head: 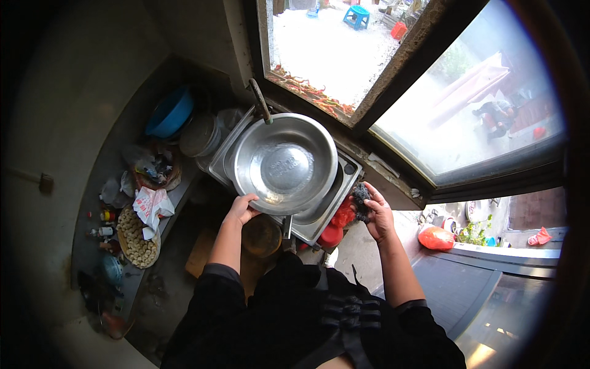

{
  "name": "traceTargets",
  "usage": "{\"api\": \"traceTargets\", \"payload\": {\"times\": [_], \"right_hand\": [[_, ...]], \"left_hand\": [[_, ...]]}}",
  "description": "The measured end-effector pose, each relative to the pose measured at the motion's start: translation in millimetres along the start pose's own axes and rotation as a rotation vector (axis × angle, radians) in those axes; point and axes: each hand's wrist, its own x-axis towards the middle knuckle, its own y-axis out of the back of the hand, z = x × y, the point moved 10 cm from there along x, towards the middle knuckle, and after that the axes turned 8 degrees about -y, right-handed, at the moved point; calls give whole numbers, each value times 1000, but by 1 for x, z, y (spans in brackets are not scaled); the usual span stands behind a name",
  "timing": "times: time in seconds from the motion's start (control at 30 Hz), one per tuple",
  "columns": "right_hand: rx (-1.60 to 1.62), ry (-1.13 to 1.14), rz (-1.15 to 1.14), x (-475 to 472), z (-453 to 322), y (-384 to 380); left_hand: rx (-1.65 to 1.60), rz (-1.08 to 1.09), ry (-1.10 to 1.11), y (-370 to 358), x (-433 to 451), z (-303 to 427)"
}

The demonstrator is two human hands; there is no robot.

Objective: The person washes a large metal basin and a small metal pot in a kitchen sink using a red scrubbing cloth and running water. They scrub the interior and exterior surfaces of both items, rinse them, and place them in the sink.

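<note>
A wide stainless steel basin (318, 133) rests over a metal sink (322, 217), tilted a little towards me. Its inside looks wet and shiny. My left hand (244, 210) grips the near left rim, thumb on top and fingers beneath. Off the sink's right side, my right hand (380, 214) holds a dark, frizzy scouring pad (361, 200) between thumb and fingers. Above the basin's far left rim hangs the end of a curved faucet (262, 101). I cannot tell whether water runs from it.
To the left, a counter carries a blue basin (170, 113), lidded tubs (200, 133), plastic bags (154, 205) and a tray of pale dumpling-like pieces (137, 237). Red bags (343, 213) hang beside the sink. A window frame (396, 60) borders the far side; red chillies (313, 94) lie outside.
</note>
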Motion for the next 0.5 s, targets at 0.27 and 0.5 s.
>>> {"api": "traceTargets", "payload": {"times": [0.27,0.5], "right_hand": [[-61,53,18,-15,-21,-5],[-22,34,5,-1,-24,1]], "left_hand": [[73,111,298,-27,-37,-15],[508,345,-92,-23,-75,78]]}}
